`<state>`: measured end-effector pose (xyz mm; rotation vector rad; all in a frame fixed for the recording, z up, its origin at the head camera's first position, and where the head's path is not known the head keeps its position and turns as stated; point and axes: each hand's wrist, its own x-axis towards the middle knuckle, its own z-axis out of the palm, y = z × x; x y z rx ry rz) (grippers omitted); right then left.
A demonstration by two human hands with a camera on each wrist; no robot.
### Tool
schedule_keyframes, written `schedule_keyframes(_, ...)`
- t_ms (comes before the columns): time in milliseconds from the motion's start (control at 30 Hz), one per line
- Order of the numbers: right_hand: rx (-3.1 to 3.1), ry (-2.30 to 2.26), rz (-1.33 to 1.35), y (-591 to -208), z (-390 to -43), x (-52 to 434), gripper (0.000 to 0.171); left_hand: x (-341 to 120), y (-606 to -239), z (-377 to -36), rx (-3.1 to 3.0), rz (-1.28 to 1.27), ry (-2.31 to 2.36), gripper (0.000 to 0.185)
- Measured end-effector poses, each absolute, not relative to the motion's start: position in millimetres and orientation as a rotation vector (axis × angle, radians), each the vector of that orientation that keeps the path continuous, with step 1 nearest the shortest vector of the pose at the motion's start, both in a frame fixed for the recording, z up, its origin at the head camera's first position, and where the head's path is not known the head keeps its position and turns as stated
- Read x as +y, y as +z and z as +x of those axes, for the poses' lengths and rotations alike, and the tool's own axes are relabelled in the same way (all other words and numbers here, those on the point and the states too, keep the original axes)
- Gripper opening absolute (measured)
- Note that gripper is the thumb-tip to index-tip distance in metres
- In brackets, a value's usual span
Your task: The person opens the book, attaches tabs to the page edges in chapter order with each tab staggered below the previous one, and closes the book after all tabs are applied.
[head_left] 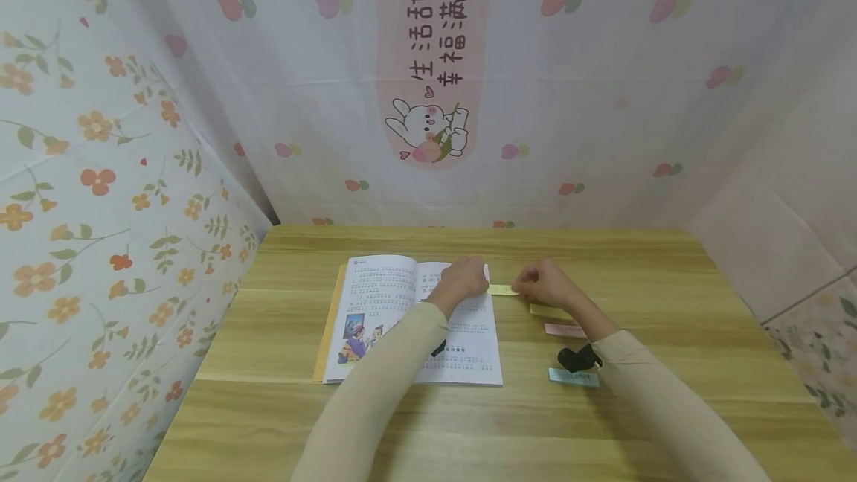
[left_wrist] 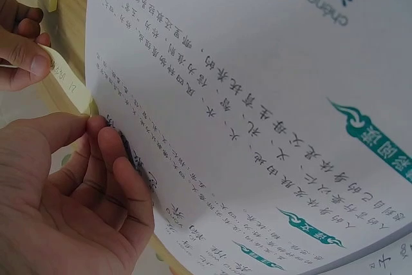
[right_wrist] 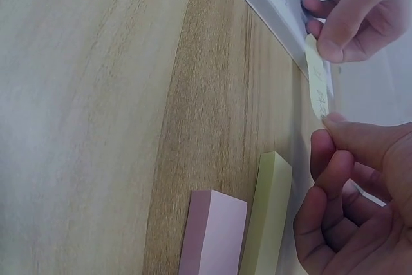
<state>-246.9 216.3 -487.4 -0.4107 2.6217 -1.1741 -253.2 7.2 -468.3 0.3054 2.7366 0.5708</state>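
Observation:
An open book [head_left: 402, 318] with printed text and a picture lies on the wooden table [head_left: 669, 281]. My left hand [head_left: 477, 285] sits at the book's right page edge [left_wrist: 193, 94] and pinches one end of a thin yellow sticky note [head_left: 502, 290] against it. My right hand [head_left: 524, 290] pinches the note's other end just beyond the page. In the left wrist view the note [left_wrist: 69, 83] bears handwriting and runs from the right hand's thumb [left_wrist: 29, 62] down to my left hand [left_wrist: 96, 123]. In the right wrist view the note [right_wrist: 315, 85] spans between both hands.
Sticky pads lie right of the book: a yellow pad [head_left: 549, 311], a pink pad [head_left: 565, 330] and a blue pad [head_left: 573, 377]. The yellow pad [right_wrist: 270, 217] and pink pad [right_wrist: 212, 230] sit close under my right hand. Patterned walls enclose the table on three sides.

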Motion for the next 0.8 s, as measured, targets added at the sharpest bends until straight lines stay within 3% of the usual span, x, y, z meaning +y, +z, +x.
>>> schedule_keyframes(800, 2.654, -1.137, -0.444, -487.4, -247.0, 215.6, 0.011, 11.0, -468.7, -252.0, 2.773, 0.372, 0.489, 0.013)
